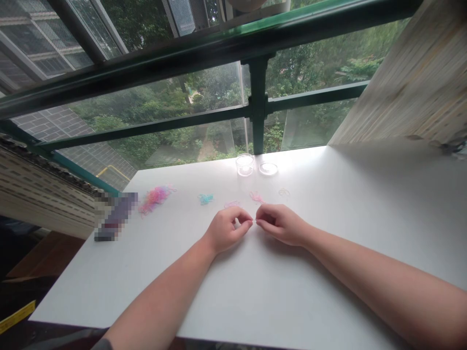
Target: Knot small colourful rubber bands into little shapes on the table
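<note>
Near the middle of the white table, my left hand [228, 227] and my right hand [282, 224] face each other, fingertips nearly meeting. Each is closed in a pinch of thumb and forefinger; what they grip, if anything, is too small to make out. Just beyond my right hand lies a small heap of pink rubber bands [257, 196]. A paler pink-lilac bunch of bands [232, 204] is partly hidden behind my left hand. Farther left sit a turquoise bunch of bands [206, 199] and a big mixed-colour pile [156, 198]. Whitish bands [283, 193] rest to the right.
At the table's far edge stands a clear round jar [244, 166], with a clear lid [268, 168] lying beside it. A blurred-out dark object [116, 216] is at the left edge. Behind the white table [233, 296] are green window rails [258, 102] and a curtain [404, 82].
</note>
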{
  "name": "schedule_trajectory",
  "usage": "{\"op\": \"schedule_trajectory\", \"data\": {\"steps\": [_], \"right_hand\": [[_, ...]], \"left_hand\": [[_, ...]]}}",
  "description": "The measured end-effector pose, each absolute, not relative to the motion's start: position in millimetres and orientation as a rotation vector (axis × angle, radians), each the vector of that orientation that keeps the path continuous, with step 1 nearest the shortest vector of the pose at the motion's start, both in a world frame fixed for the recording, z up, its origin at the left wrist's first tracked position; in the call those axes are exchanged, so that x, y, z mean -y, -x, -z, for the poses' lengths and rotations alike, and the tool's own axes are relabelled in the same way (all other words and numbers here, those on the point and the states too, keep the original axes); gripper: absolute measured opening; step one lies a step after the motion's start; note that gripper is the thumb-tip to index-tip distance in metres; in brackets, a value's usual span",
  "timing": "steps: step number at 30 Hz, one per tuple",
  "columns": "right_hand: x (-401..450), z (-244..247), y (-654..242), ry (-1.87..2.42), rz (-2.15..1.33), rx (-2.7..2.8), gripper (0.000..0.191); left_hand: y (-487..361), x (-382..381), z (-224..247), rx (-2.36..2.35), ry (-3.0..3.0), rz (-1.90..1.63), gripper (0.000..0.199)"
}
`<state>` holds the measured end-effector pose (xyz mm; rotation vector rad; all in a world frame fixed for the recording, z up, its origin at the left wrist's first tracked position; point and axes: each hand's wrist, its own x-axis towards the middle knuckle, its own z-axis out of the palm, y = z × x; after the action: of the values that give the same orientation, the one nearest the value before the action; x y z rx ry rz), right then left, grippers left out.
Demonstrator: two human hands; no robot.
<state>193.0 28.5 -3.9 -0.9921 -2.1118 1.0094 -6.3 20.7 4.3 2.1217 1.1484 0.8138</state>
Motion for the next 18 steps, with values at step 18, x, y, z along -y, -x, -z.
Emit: {"op": "schedule_trajectory", "data": {"steps": [18], "right_hand": [[-28,4,-193,1.016,-1.008,2.116,0.006]], "left_hand": [[50,-52,-3,-1.574,-2.421,-0.868,0.012]]}}
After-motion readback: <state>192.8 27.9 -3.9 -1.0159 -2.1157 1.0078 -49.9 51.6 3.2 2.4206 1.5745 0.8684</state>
